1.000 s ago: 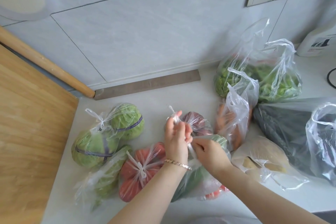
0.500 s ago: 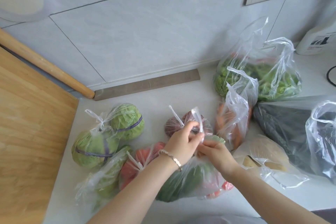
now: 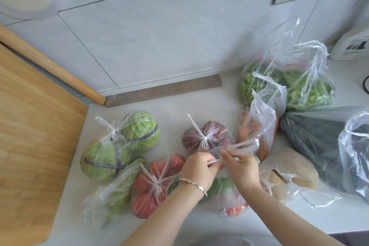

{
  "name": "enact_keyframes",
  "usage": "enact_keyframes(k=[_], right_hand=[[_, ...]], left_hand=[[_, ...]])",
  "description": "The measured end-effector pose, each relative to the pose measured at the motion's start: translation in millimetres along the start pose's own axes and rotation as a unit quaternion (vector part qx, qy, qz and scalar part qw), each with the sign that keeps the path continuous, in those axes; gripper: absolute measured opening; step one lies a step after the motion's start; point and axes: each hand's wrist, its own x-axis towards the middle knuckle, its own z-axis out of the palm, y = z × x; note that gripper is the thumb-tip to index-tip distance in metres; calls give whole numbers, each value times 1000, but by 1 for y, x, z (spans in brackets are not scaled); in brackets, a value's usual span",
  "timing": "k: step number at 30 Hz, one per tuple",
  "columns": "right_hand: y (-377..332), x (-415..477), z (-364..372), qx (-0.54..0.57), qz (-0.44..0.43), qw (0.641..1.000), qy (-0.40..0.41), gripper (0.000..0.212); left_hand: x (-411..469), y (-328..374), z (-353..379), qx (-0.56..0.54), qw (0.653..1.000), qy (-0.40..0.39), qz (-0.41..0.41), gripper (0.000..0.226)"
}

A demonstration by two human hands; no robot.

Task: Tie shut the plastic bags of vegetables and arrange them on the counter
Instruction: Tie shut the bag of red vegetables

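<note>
Plastic bag lies just beneath the left hand and right hand, close together, each pinching its handles.

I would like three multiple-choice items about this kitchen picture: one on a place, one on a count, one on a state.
1. Where does the cabbage bag lie?
A) beside the wooden board
B) under the wall socket
C) against the white bottle

2. How many cabbages are in it?
A) one
B) two
C) four

3. What are the two hands doing?
A) resting flat
B) pinching a bag's handles
C) holding a knife

1A: it lies left, next to the board.
2B: two green heads show through the plastic.
3B: the left hand and right hand pinch the handles.
</note>
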Motion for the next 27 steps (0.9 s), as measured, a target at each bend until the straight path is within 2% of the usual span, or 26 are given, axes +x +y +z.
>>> enact_keyframes(k=[3, 7, 11, 13, 15, 17, 21, 24, 27], right_hand=[[-4, 6, -3, -17, -18, 1000, 0, 22], [-15, 10, -10, -26, -33, 999, -20, 24], [-19, 12, -13, -77, -47, 996, 6, 17], [-19, 14, -14, -109, -50, 993, 12, 26], [-19, 14, -15, -142, -83, 986, -11, 20], [-20, 12, -20, -195, -155, 967, -51, 13], [-19, 9, -30, -299, -278, 896, -176, 27], [-18, 13, -33, -348, -306, 861, -211, 24], [-18, 18, -34, -405, -319, 831, -209, 17]], left_hand=[[2, 11, 2, 86, 996, 9, 33, 29], [13, 15, -3, 48, 998, -50, 3, 32], [19, 15, -1, 30, 996, -88, -15, 34], [20, 13, 2, -10, 993, -107, -48, 38], [21, 12, 2, -58, 989, -116, -67, 33], [22, 10, -1, -80, 986, -122, -75, 26], [23, 6, -8, -70, 988, -129, -54, 24], [19, 9, -11, -24, 990, -142, -6, 23], [15, 13, -13, 25, 992, -120, 29, 24]])
